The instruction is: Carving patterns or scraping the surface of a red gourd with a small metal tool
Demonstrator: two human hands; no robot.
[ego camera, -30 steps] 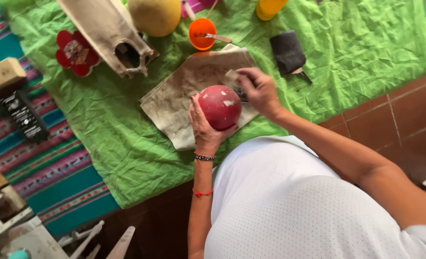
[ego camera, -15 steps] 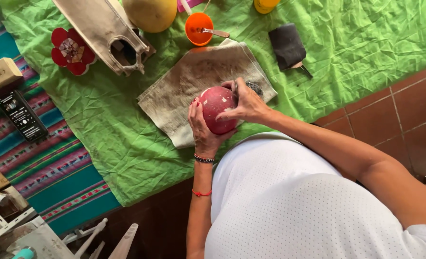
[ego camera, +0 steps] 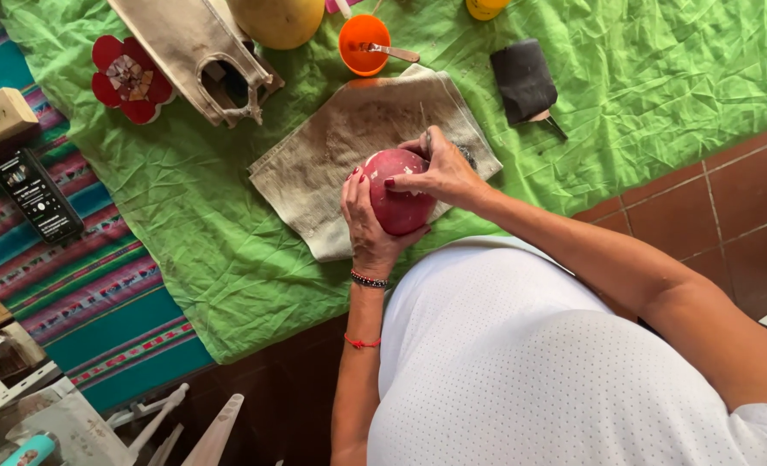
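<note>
The left hand (ego camera: 368, 226) cups a round red ball-shaped object (ego camera: 398, 204) from below and behind, fingers wrapped around its left side, holding it just above the near edge of a stained beige cloth (ego camera: 340, 147) spread on the green tablecloth (ego camera: 185, 216). The right hand (ego camera: 440, 173) is pinched closed on a small dark piece pressed to the top of the red object; what that piece is cannot be told. The object's surface shows an even, deep red all over the visible side, so its colouring looks largely done; whether the far side is covered is hidden by the hands.

Beyond the cloth, toward the far edge of the tablecloth, stand an orange cup (ego camera: 364, 43) with a stick in it, a large yellow rounded form (ego camera: 276, 19), and a beige bag-like piece (ego camera: 202, 47). A red flower ornament (ego camera: 127, 78) lies toward the far left corner, a folded dark sheet (ego camera: 523, 79) to the right. A phone (ego camera: 37, 195) rests on the striped blanket (ego camera: 81, 293) past the left edge. Nothing crowds the hands
</note>
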